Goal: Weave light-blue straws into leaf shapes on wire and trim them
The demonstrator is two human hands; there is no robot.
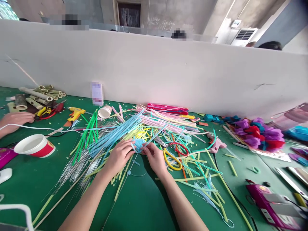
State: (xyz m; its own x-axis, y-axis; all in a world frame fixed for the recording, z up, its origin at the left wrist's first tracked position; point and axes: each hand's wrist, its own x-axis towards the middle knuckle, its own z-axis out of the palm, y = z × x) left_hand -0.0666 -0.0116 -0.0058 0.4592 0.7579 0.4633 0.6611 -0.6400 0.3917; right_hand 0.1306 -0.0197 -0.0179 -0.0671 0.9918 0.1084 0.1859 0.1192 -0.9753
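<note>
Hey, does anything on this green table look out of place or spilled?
Yes: pale-green fuzzy strips lie scattered at odd angles right of the red-and-yellow-handled metal scissors, unlike the mostly parallel light-blue fuzzy bundle.

- Left hand [121,154]: bare, with slim fingers [126,144].
- Left wrist [106,172], just behind that hand: bare and narrow.
- Left forearm [89,197], behind the wrist: bare, smooth in outline, widening away from the hand.
- Right hand [156,159]: bare, likewise slim-fingered.
- Right wrist [165,176], directly behind this hand: bare, slender.
- Right forearm [181,202], behind the wrist: bare, broadening away from the hand.
</note>
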